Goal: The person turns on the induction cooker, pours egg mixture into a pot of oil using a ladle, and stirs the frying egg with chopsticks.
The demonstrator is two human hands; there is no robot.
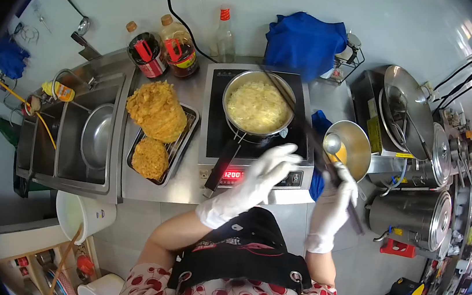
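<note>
My right hand [334,202], in a white glove, is closed around long dark chopsticks [313,136], blurred by motion, whose far ends reach over the pot's right rim. My left hand [258,179], also gloved, hovers above the front of the induction cooker [208,144] with its fingers apart and nothing in it. The pot [225,101] sits on the cooker with pale yellow noodle-like food [258,108] inside, its black handle [222,166] pointing toward me. Beyond my right hand stands a steel bowl [360,153] with a ladle [332,143] and yellow liquid [340,155].
Fried golden pieces [157,109] lie on a rack tray [172,166] left of the cooker. Sauce bottles [180,51] and a glass bottle [225,41] stand behind. A sink [118,134] is at left, a wok [408,91] and large pots [408,217] at right.
</note>
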